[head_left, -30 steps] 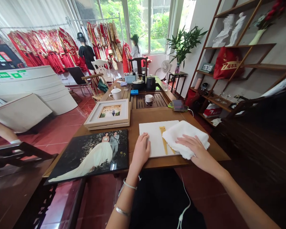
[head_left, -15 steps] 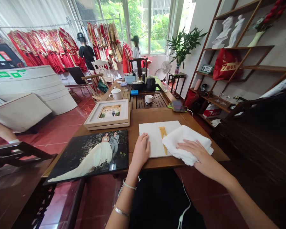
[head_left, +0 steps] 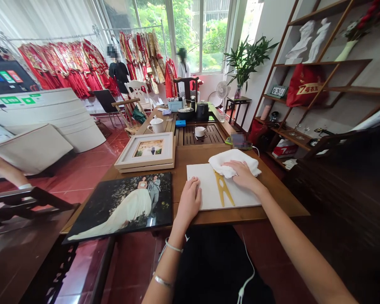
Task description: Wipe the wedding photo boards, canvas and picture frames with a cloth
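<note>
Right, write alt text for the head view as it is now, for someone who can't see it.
A person's right hand lies on a white cloth at the far edge of a white board bearing a yellow A-shaped piece, while the left hand rests at its left edge. Left of them, a wedding photo lies on a wooden table.
</note>
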Demonstrator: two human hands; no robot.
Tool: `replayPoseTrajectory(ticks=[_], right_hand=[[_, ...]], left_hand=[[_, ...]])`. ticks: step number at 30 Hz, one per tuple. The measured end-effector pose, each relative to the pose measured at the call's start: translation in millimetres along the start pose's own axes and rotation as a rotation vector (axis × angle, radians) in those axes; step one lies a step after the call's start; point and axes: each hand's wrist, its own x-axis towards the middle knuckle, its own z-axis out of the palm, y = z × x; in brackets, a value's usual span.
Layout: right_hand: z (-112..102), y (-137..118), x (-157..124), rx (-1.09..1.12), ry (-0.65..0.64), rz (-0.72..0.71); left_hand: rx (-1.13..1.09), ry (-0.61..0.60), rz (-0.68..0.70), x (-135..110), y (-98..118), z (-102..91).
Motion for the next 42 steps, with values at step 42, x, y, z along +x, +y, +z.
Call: replayPoseTrajectory(ticks=[42], right_hand=[[3, -11, 3, -0.006, -0.04, -0.072]], left_hand=[[-0.017, 0.035, 0.01, -1, 0, 2.0]])
